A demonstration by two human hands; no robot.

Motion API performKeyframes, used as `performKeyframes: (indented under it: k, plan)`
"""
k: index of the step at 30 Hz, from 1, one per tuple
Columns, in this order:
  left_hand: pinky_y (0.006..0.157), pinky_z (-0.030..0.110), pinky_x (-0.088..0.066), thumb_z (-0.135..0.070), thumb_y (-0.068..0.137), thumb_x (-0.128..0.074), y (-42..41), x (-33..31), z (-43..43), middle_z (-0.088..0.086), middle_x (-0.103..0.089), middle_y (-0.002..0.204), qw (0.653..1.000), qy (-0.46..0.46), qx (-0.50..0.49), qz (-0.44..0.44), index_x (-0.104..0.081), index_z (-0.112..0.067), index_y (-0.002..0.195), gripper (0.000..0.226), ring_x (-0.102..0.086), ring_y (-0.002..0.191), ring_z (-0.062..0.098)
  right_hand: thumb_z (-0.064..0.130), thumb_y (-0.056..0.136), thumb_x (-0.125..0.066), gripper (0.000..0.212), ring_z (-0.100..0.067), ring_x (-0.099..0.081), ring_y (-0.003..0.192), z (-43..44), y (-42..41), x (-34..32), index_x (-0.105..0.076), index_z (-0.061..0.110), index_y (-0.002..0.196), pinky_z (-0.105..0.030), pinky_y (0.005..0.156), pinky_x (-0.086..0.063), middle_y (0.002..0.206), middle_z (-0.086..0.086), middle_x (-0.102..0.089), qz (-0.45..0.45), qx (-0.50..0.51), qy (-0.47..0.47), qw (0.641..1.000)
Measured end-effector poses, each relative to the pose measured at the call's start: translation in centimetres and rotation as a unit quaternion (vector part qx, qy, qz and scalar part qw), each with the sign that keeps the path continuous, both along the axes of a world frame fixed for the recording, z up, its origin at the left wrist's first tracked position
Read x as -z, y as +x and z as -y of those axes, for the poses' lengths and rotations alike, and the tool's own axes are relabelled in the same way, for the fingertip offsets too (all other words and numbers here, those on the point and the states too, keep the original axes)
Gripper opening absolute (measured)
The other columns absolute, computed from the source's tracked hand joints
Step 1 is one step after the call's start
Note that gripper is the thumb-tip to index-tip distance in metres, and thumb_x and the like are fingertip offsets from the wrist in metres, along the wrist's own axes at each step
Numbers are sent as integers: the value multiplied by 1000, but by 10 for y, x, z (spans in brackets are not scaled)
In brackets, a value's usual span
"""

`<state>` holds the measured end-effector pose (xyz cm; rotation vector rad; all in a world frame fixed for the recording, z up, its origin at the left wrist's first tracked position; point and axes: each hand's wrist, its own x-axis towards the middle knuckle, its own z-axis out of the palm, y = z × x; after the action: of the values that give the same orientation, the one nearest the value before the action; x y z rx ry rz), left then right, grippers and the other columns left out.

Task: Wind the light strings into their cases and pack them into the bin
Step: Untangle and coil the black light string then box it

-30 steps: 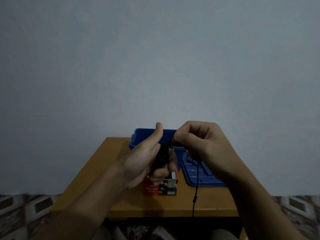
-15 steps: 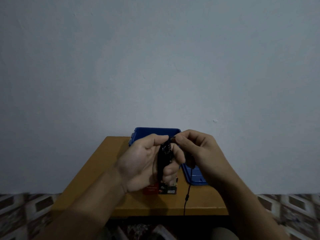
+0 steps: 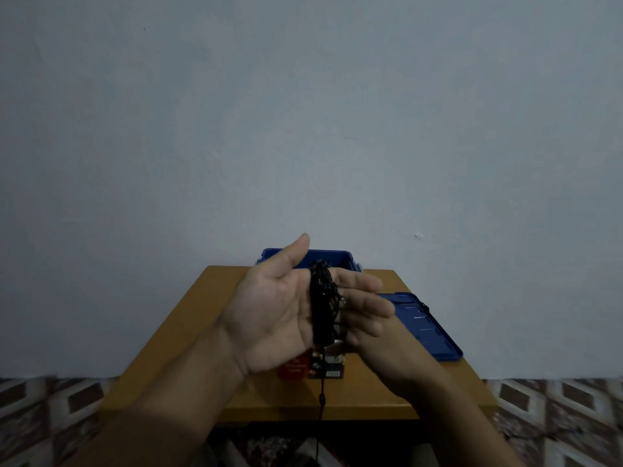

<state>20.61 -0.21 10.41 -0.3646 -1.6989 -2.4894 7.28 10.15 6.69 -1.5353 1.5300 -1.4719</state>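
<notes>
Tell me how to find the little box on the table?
Look at the wooden table against the grey wall. Near the middle of its front edge sits a small box. It is the only red and black thing; the bin behind it and the lid to its right are blue.

Left hand (image 3: 276, 315) no longer curls round the wound light string (image 3: 322, 298): fingers now stretch flat to the right, palm up, thumb raised, with the black coil looped over them. Right hand (image 3: 387, 352) quits its pinch at the top of the coil and sits lower, just behind and under the left fingers, its own fingertips hidden. Loose tail (image 3: 322, 392) now hangs straight below the coil rather than off to the right, and more of the blue lid (image 3: 428, 328) shows.
</notes>
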Motion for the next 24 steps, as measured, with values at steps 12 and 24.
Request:
performKeyframes:
  k: [12,24]
  plan:
    - [113,44,-37,-57,101,-21,-1,-15,-3,20,-60,136,981,92,-164,-41,-37,2,146,76,-58,128,32,10,101,-55,8,-24,-61,66,2,-2,8,-60,5,99,-28,62,-48,78,-13,-67,28,-82,98,991]
    - [117,40,-30,-62,99,-27,-2,-16,-2,12,-61,139,951,158,-260,-61,-17,-2,156,83,-50,136,25,18,102,-54,16,-5,-42,50,-10,-11,-3,-64,10,92,-24,52,-33,59,11,-54,14,-48,115,992]
